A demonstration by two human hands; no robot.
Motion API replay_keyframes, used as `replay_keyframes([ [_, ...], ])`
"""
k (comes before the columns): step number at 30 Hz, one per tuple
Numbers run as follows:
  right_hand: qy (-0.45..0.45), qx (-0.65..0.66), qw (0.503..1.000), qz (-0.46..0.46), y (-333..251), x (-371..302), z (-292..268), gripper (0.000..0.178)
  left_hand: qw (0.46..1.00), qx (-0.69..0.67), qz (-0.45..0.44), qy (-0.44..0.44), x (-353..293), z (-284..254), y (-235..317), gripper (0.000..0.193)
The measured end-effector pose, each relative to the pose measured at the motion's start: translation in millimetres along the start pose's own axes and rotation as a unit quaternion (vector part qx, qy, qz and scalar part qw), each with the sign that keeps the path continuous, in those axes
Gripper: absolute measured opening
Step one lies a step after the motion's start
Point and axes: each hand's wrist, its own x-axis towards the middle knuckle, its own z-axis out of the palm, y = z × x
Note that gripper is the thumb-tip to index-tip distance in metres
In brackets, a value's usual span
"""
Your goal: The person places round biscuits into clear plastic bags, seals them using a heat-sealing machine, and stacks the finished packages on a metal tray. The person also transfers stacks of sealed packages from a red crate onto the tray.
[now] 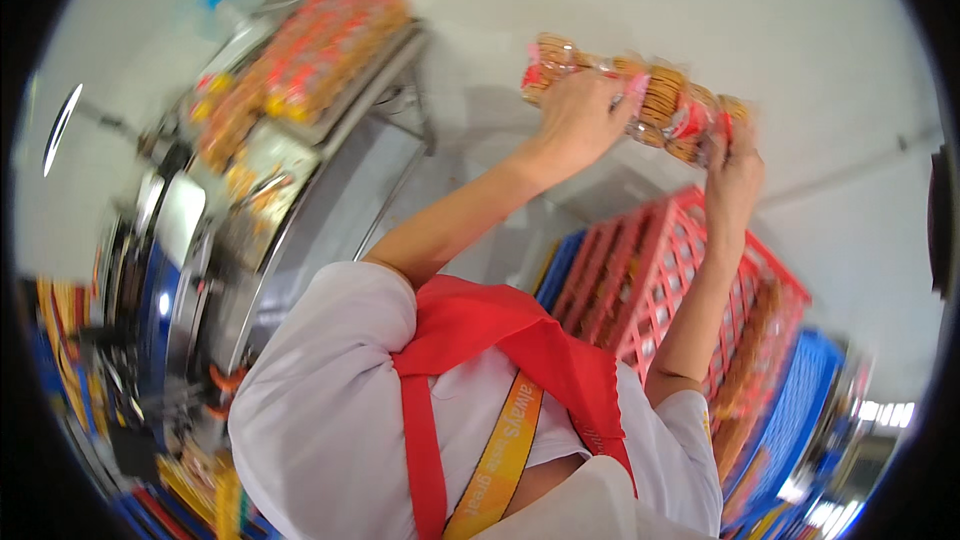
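Observation:
Several clear packs of round golden biscuits (663,100) with red and pink labels are held up together in a row, at the upper right. My left hand (588,110) grips the row near its left part, fingers closed around it and partly hidden. On the right end, my right hand (736,172) is closed on the same row, thumb and fingers at the last packs. Below them stands a red plastic crate (665,290) with lattice walls, and similar biscuit packs (748,340) show inside it.
A metal table (375,80) at the left carries a long stack of biscuit packs (325,40) with red and yellow labels. Loose pieces and a metal tool lie near its front end. A blue crate (805,410) stands beside the red one. White wall rises behind.

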Motion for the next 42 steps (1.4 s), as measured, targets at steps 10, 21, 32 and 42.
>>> replay_keyframes([
  [10,-0.12,0.254,0.892,-0.354,-352.2,38.7,259.1,0.02,0.902,0.213,-0.293,0.235,-95.1,-307.9,-217.3,0.035],
  [21,-0.216,0.287,0.816,-0.453,-527.5,1.5,424.7,0.023,0.785,0.22,-0.485,0.315,-158.9,-422.4,-361.8,0.043],
  [32,-0.317,0.208,0.757,-0.533,-533.1,8.4,509.5,0.025,0.703,0.419,-0.542,0.191,-154.3,-388.1,-452.8,0.038],
  [42,-0.419,0.316,0.713,-0.466,-536.3,59.1,510.7,0.027,0.737,0.419,-0.479,0.226,-148.3,-375.9,-455.8,0.02],
])
